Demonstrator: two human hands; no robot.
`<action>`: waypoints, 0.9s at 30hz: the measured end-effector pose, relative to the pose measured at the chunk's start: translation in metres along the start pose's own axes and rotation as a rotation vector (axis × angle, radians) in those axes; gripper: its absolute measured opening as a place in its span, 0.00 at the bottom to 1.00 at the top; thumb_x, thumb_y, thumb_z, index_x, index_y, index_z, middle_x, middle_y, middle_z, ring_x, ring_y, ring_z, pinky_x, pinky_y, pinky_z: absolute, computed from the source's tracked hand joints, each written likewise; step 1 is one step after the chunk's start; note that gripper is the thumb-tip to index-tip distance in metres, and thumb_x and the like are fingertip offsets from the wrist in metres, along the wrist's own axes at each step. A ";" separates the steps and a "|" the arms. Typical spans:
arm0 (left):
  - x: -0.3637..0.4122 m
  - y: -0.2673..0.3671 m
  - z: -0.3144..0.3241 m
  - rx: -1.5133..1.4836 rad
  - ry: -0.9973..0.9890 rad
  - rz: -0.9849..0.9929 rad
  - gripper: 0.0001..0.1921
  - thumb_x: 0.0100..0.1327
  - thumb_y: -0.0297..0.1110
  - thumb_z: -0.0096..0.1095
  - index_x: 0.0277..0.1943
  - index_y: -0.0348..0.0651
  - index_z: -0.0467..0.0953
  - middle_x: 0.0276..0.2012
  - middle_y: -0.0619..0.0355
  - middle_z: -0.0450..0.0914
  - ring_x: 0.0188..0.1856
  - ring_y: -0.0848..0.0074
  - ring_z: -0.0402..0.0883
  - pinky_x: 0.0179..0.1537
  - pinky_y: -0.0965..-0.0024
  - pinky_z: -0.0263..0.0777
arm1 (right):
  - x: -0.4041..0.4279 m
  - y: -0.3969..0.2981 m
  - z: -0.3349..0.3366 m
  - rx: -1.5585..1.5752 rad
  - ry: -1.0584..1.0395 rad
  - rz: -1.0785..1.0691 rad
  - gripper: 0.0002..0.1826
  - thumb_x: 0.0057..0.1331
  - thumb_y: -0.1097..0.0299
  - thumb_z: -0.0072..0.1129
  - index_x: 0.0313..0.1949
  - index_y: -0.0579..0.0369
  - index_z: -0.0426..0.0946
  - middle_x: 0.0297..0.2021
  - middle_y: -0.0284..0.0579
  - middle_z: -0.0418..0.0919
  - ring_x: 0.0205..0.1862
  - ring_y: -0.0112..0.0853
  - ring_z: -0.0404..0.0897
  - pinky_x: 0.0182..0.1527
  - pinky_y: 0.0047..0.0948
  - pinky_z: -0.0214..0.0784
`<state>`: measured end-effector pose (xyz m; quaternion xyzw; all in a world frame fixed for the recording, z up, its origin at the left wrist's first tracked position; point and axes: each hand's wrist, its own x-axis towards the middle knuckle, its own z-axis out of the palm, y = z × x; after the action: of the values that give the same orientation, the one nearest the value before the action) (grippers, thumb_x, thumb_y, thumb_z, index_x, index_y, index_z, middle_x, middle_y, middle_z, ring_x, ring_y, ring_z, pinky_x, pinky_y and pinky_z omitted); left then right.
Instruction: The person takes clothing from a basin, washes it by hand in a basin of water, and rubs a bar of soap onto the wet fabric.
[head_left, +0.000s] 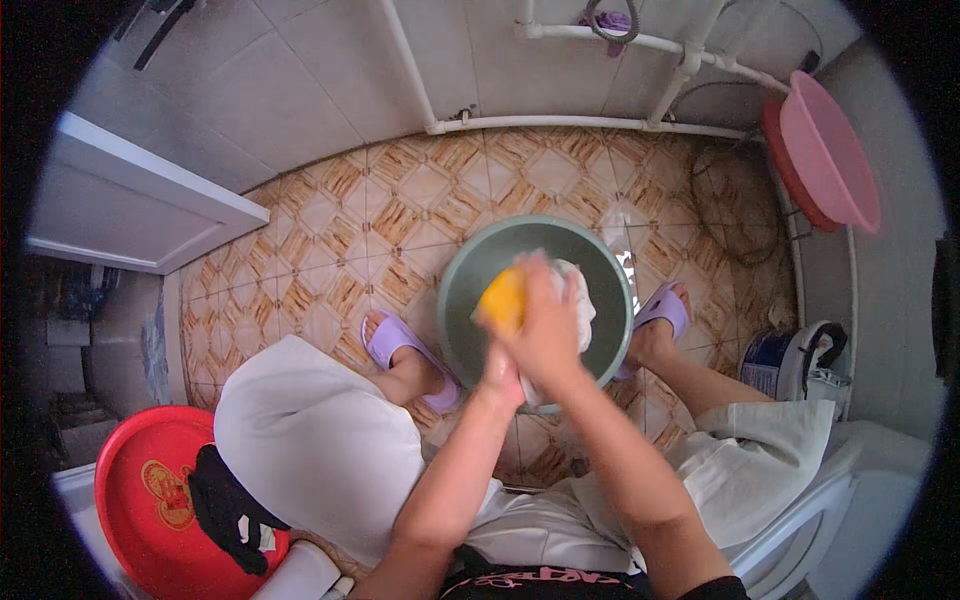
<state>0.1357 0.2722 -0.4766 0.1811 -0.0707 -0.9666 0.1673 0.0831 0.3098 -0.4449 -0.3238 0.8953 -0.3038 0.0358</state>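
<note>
A green plastic basin (457, 259) stands on the floor between my feet, with a wet-looking white cloth (583, 311) inside. Over it my right hand (546, 319), blurred by motion, grips a smooth yellow object (501, 298), possibly a bar of soap, between thumb and fingers. My left hand (501, 371) is below the right one, its fingers mostly hidden. Part of the white cloth shows beside the left wrist and more of it lies right of my right hand. How the left hand holds the cloth is hidden.
A red plastic basin (124, 495) with black clothing (225, 502) is at lower left, below a white door (142, 195). Pink basin (829, 150) hangs at upper right. A bucket (772, 360) stands near my right leg. White pipes (540, 122) run along the tiled wall.
</note>
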 end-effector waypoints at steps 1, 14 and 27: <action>0.003 0.003 -0.012 0.123 0.055 -0.371 0.24 0.69 0.49 0.41 0.61 0.44 0.64 0.56 0.56 0.72 0.57 0.69 0.71 0.60 0.62 0.63 | 0.013 0.018 0.001 0.005 0.125 0.175 0.37 0.54 0.50 0.60 0.57 0.63 0.64 0.60 0.59 0.63 0.67 0.45 0.55 0.67 0.53 0.35; -0.001 -0.001 0.012 0.425 0.072 -0.255 0.20 0.69 0.34 0.46 0.61 0.36 0.61 0.55 0.55 0.72 0.54 0.71 0.73 0.56 0.67 0.66 | 0.031 0.074 -0.015 0.554 0.107 0.555 0.30 0.55 0.51 0.61 0.47 0.62 0.67 0.44 0.55 0.76 0.50 0.47 0.74 0.59 0.43 0.56; -0.002 0.007 -0.004 1.409 -0.295 -0.229 0.22 0.64 0.26 0.49 0.61 0.36 0.61 0.58 0.52 0.67 0.60 0.70 0.65 0.61 0.67 0.58 | 0.012 0.032 -0.028 0.372 -0.088 0.515 0.27 0.53 0.53 0.63 0.46 0.56 0.68 0.42 0.55 0.76 0.52 0.47 0.73 0.66 0.49 0.46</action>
<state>0.1413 0.2663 -0.4778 0.1201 -0.6784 -0.7175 -0.1025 0.0487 0.3368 -0.4392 -0.0875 0.8746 -0.4288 0.2087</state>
